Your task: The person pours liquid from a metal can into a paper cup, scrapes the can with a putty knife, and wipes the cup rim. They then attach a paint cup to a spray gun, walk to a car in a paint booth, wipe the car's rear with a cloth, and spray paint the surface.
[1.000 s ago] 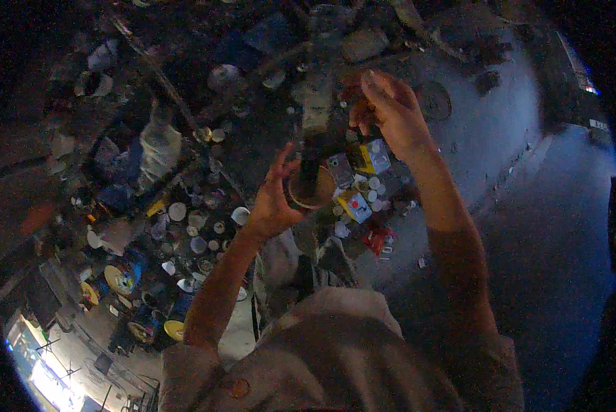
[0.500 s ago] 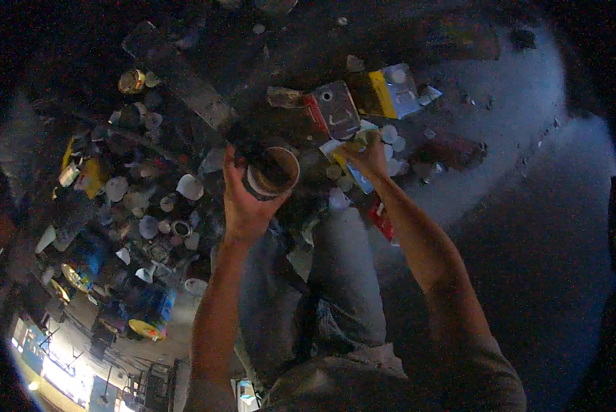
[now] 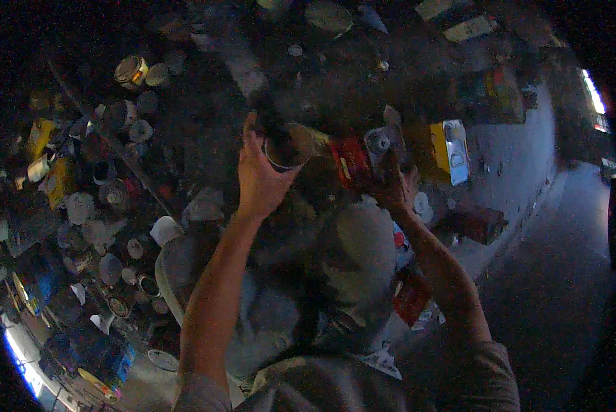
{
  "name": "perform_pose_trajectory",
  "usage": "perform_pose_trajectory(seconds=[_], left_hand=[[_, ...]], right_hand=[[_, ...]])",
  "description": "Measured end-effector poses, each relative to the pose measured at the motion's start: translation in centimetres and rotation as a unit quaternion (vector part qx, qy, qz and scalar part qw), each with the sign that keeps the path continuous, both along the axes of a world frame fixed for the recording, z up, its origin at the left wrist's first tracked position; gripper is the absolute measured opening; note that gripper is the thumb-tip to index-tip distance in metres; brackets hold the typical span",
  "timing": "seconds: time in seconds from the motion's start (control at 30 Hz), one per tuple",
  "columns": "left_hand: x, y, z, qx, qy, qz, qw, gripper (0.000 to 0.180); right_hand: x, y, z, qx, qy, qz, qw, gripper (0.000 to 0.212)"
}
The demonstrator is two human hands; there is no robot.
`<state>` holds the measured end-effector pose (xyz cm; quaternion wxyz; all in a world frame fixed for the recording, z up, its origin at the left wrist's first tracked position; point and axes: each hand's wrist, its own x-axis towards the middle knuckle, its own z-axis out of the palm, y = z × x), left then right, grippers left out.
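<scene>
My left hand is closed on the near left side of a round open can, its thumb pointing up along the rim. Dark material shows inside this can. Just to the right, a red rectangular can with a grey top and a round cap is tilted, its red side showing. My right hand grips this can at its near right edge. Deep shadow covers some of the right fingers. Below the right hand, a second red container lies beside my leg.
A yellow rectangular can stands farther right. Many cups, lids and small cans crowd the left, with a yellow round tin at far left. A long board lies beyond my left hand. A dark reddish block sits at right.
My right hand has left a pale and yellow item and moved to the red rectangular can, which is now tilted. My left hand keeps hold of the round can. The whole view has shifted.
</scene>
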<state>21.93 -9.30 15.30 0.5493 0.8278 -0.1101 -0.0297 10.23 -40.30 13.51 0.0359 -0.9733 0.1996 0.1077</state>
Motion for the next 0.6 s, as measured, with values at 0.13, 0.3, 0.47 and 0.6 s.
perform_pose_trajectory(seconds=[0.13, 0.3, 0.47, 0.6], left_hand=[[0.9, -0.5, -2.4, -0.040, -0.052, -0.004, 0.998, 0.117], [0.8, -0.6, -4.7, 0.045, -0.097, 0.022, 0.994, 0.116], [0.5, -0.1, -7.1, 0.079, -0.113, 0.045, 0.989, 0.112], [0.9, -0.3, -8.5, 0.037, -0.162, 0.039, 0.985, 0.104]], right_hand=[[1.4, -1.5, -0.6, -0.065, 0.061, 0.067, 0.994, 0.089], [6.0, -0.5, 1.8, -0.081, -0.026, 0.223, 0.971, 0.079], [11.9, 2.9, 9.3, -0.115, 0.114, 0.332, 0.929, 0.079], [13.8, 6.0, 13.7, -0.185, 0.166, 0.390, 0.887, 0.089]])
